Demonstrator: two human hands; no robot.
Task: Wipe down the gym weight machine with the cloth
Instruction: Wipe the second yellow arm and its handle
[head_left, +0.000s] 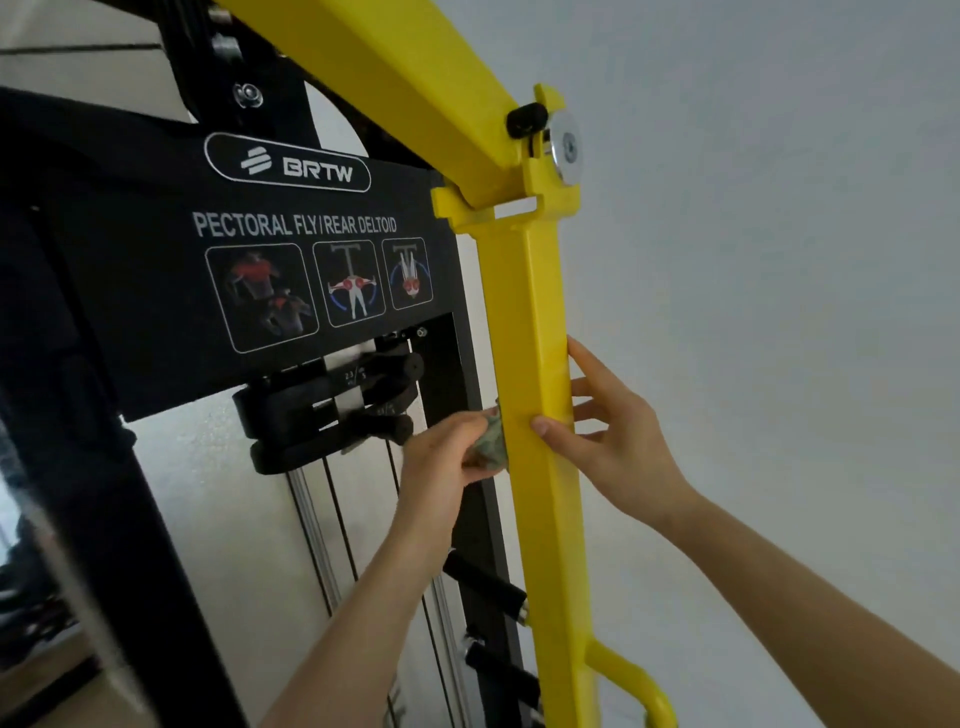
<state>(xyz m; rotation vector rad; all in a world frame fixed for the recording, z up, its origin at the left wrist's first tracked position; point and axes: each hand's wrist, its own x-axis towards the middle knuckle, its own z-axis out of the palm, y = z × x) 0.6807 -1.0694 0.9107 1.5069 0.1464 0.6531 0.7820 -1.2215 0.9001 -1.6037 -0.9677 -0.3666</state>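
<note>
Both hands up at the yellow upright bar (540, 415): right hand (618, 441) wraps it from the right, thumb on the front face, fingers on the side; left hand (447, 457) grips a bunched greenish cloth (491, 441) pressed against the bar's left edge. Behind sit the black weight stack (332, 405) with cables, then the black panel (291, 249) reading BRTW PECTORAL FLY/REAR DELTOID, white wall (779, 260) at right.

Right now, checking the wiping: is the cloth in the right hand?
No, the left hand grips the cloth; the right hand holds the yellow post.
</note>
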